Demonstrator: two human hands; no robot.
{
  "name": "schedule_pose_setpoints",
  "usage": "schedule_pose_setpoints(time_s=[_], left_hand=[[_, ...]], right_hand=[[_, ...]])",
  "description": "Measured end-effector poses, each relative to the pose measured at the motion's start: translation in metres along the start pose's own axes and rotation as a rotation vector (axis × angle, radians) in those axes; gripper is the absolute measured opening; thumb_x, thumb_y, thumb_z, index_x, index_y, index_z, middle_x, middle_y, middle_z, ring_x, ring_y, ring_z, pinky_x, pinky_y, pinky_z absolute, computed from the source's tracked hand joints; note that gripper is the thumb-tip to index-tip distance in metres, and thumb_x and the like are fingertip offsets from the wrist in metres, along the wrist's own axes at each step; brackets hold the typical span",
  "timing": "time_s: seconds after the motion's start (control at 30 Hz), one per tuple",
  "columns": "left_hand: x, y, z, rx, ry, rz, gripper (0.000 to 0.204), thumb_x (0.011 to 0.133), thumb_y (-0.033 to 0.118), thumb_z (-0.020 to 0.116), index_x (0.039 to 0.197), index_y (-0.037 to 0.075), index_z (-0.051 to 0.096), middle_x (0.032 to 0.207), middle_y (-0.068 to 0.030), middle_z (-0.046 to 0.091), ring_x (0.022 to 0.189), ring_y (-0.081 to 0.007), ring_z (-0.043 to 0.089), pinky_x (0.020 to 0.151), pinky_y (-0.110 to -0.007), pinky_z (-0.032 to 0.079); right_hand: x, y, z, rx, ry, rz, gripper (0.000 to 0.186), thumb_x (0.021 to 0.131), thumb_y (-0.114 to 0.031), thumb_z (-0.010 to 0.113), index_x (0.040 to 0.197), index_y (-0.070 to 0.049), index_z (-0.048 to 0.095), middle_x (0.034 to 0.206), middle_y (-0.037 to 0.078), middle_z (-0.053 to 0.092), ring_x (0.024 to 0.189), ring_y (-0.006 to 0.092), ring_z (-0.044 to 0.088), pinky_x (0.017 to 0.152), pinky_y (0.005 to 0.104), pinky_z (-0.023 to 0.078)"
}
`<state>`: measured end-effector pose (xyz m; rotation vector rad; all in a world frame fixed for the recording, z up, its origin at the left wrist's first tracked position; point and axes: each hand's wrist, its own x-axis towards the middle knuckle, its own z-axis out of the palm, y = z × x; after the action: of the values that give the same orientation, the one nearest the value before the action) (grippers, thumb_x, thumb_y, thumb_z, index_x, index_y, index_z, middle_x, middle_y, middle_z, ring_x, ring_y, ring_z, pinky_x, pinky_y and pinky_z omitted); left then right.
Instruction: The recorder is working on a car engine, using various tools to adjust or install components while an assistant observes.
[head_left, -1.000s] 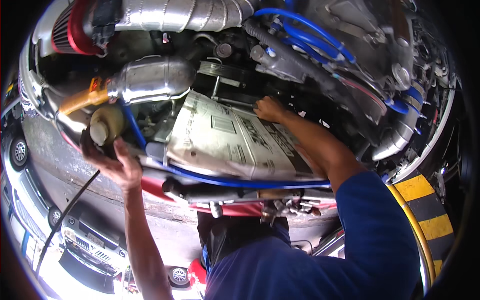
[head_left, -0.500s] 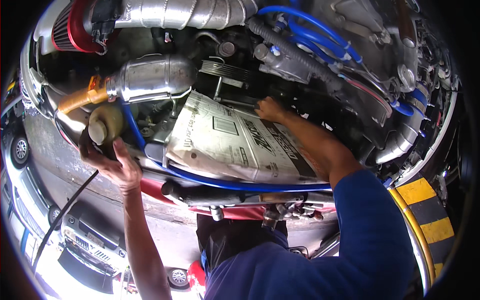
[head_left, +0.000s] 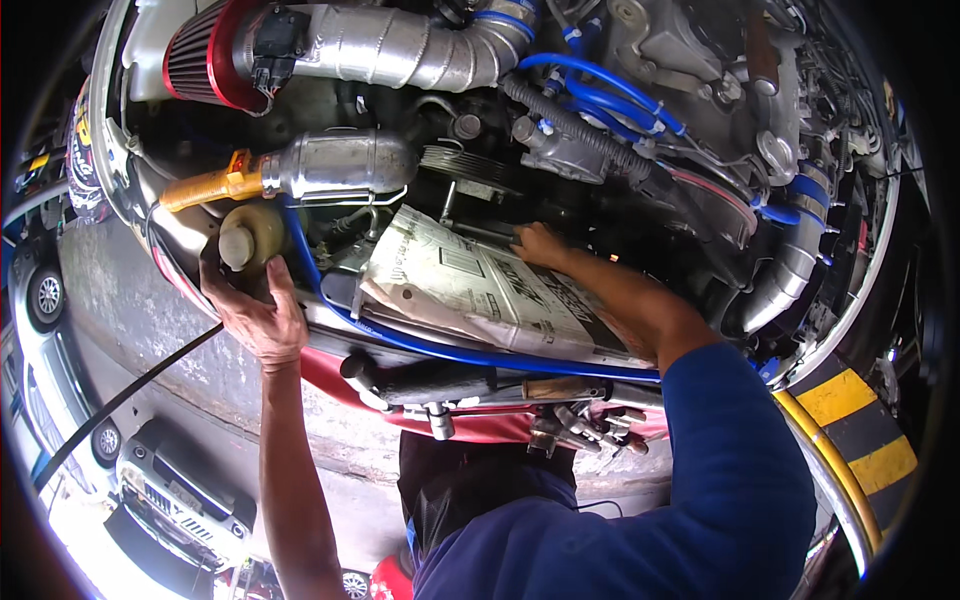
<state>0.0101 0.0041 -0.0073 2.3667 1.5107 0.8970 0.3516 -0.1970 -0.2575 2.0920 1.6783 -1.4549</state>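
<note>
My left hand (head_left: 257,312) is at the front left of an engine bay, thumb and fingers apart around the near side of a yellowed plastic reservoir (head_left: 256,232) with a round pale cap. Whether the fingers press on it is hard to tell. Deep in the middle, my right hand (head_left: 541,247) is closed in a fist at the end of a slim metal ratchet handle (head_left: 482,230). That handle runs left to an upright shaft below a grooved pulley (head_left: 465,165). Under my right forearm lies a printed cardboard sheet (head_left: 480,290), over the front of the bay.
A yellow-handled work lamp (head_left: 215,187) lies behind the reservoir. A blue hose (head_left: 480,360) runs along the front edge, where sockets and tools (head_left: 590,425) rest on red cloth. A silver intake pipe (head_left: 400,50) crosses the back; a yellow-black block (head_left: 850,420) stands right.
The whole scene sits lower and slightly to the right in view. Both hands keep about the same places, the left by the reservoir, the right at the ratchet handle.
</note>
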Motion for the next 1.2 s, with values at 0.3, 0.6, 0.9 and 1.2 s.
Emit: schedule_pose_setpoints(time_s=[0.3,0.6,0.9,1.2], left_hand=[[0.0,0.002,-0.004,0.073,-0.03,-0.037,0.071,0.095,0.034,0.067,0.144,-0.006,0.034,0.132,-0.0278,0.052,0.118,-0.0403,0.058,0.099,-0.045,0.048],[0.002,-0.003,0.0,0.051,0.051,0.018,0.07,0.088,0.034,0.069,0.141,-0.002,0.042,0.128,-0.0207,0.057,0.11,-0.0388,0.058,0.097,-0.047,0.045],[0.003,-0.003,-0.005,0.05,0.015,-0.005,0.067,0.088,0.032,0.068,0.139,-0.002,0.043,0.131,-0.0199,0.057,0.113,-0.039,0.057,0.099,-0.047,0.043],[0.005,-0.003,-0.003,0.048,0.026,0.037,0.067,0.088,0.03,0.067,0.14,-0.004,0.04,0.133,-0.0216,0.055,0.117,-0.0405,0.056,0.102,-0.048,0.041]], right_hand=[[0.025,-0.086,-0.037,0.169,0.114,-0.387,0.058,0.102,-0.036,0.052,0.153,-0.018,0.03,0.112,0.029,0.067,0.101,0.0481,0.066,0.091,0.0524,0.053],[0.02,-0.106,-0.054,0.019,-0.115,-0.437,0.051,0.105,-0.03,0.046,0.153,-0.019,0.035,0.111,0.027,0.067,0.101,0.0413,0.068,0.091,0.0498,0.055],[0.009,-0.143,-0.078,-0.013,-0.012,-0.333,0.046,0.101,-0.025,0.05,0.144,-0.011,0.048,0.099,0.028,0.069,0.093,0.0427,0.069,0.083,0.0518,0.055],[0.037,-0.164,-0.062,-0.365,-0.059,-0.24,0.034,0.093,-0.015,0.055,0.122,0.002,0.065,0.098,0.025,0.072,0.093,0.0413,0.072,0.079,0.0513,0.058]])
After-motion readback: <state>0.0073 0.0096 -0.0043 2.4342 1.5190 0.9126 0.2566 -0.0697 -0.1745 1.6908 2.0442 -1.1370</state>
